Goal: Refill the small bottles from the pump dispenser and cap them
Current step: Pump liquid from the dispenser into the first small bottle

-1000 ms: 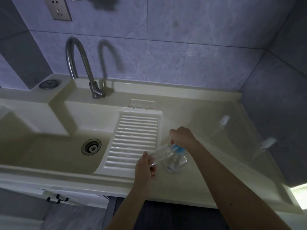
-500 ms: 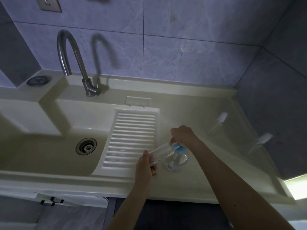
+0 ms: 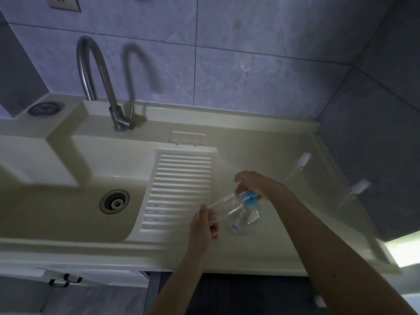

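Note:
A clear round pump dispenser with a blue pump head stands on the cream counter. My right hand rests over the pump head, fingers curled round it. My left hand grips a small clear bottle by its base, tilted so its mouth points at the pump nozzle. Two more small clear bottles with white caps, one and the other, stand at the counter's right.
A cream sink with a drain and ribbed washboard lies to the left. A curved steel tap rises behind it. Tiled walls close the back and right. A cabinet handle shows below.
The view has shifted slightly, so the scene sits lower in the frame. Both hands, the small bottle and the dispenser keep the same pose.

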`<state>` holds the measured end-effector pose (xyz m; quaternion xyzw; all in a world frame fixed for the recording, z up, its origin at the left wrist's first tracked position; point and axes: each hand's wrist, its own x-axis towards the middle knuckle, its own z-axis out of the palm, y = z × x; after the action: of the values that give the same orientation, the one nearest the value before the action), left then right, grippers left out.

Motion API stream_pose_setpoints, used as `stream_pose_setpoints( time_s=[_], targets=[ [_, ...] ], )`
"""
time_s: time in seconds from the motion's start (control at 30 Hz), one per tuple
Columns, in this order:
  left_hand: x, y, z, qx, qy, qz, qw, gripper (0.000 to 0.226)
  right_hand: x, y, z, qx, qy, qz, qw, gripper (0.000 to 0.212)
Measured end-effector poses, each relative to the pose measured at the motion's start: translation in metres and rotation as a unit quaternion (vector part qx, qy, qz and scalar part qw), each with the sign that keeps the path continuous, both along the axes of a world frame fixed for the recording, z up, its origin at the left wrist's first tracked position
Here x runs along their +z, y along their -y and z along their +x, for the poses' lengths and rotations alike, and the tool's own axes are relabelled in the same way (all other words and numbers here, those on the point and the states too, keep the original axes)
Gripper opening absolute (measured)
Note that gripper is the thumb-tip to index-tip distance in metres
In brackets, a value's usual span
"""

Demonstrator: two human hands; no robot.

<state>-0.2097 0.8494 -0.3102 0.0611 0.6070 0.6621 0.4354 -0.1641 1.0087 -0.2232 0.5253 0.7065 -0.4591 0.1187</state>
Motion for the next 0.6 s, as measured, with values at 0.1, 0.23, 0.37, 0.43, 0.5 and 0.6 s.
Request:
stream_pose_setpoints(
  time_s=[0.1, 0.23, 0.37, 0.43, 0.5, 0.6],
  targets=[
    [-0.001, -0.001, -0.001, 0.004, 0.003, 0.006, 1.000, 0.043, -0.004, 0.002, 0.001, -0.013, -0.017, 0.017, 1.000, 0.026],
    [-0.002, -0.001, 0.000, 0.007, 0.006, 0.006, 1.000, 0.042, -0.007, 0.006, 0.003, 0.031, -0.008, 0.107, 0.994, 0.033],
    [-0.007, -0.001, -0.001, 0.014, 0.003, 0.006, 1.000, 0.042, -0.010, 0.007, 0.006, 0.044, 0.006, 0.166, 0.985, 0.036],
    [-0.008, -0.001, -0.002, 0.014, 0.006, 0.007, 1.000, 0.042, -0.012, 0.007, 0.006, 0.064, 0.018, 0.176, 0.982, 0.034],
    [-0.008, -0.001, -0.001, 0.013, 0.008, 0.007, 1.000, 0.042, -0.013, 0.007, 0.007, 0.067, 0.020, 0.172, 0.983, 0.033],
    [-0.008, -0.002, 0.001, 0.010, 0.015, 0.008, 1.000, 0.042, -0.011, 0.004, 0.006, 0.063, 0.011, 0.143, 0.988, 0.030]
  ],
)
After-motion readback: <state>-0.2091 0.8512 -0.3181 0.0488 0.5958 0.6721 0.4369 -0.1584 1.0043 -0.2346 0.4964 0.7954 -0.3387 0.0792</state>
